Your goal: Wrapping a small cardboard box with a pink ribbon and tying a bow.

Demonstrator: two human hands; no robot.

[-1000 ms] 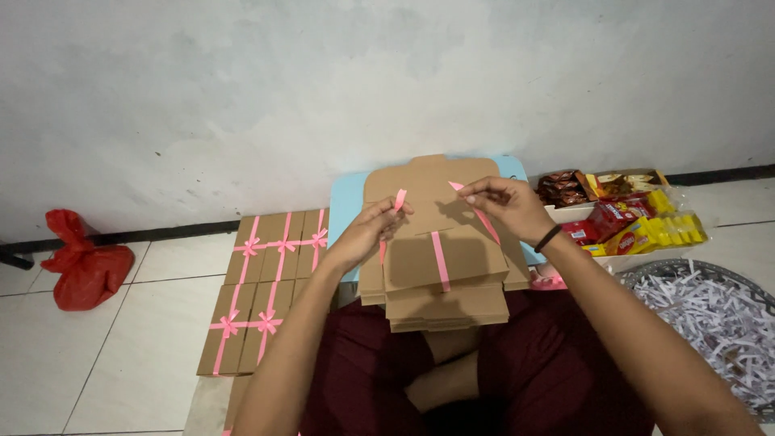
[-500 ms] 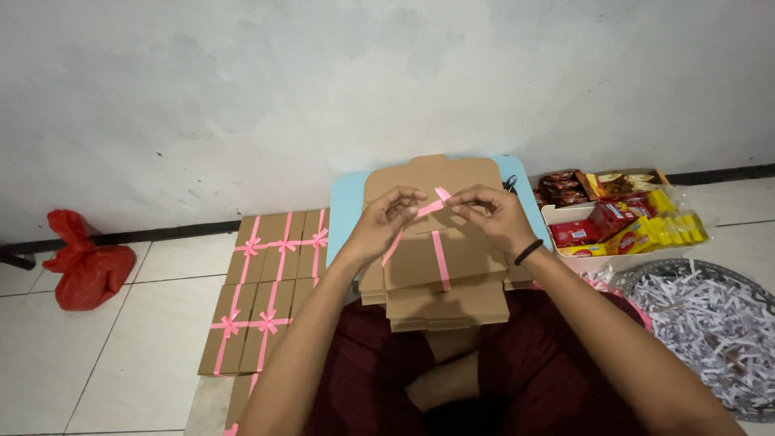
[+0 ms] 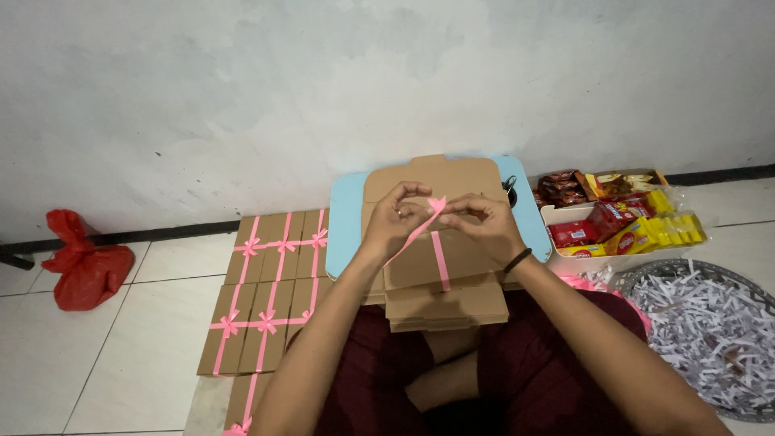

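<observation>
My left hand and my right hand meet over a stack of flat brown cardboard boxes on my lap. Both pinch the two ends of a pink ribbon, which crosses between the fingertips. One strand runs down the middle of the top box, another slants toward my left wrist. A black band sits on my right wrist. The boxes rest against a light blue board.
Brown boxes tied with pink ribbon bows lie in rows on the floor tiles at my left. A red plastic bag sits by the wall. A white tray of snack packets and a round basket of shredded paper stand at my right.
My hands were apart, each holding a ribbon end; they came together above the top box, and the ribbon ends now cross between my fingers.
</observation>
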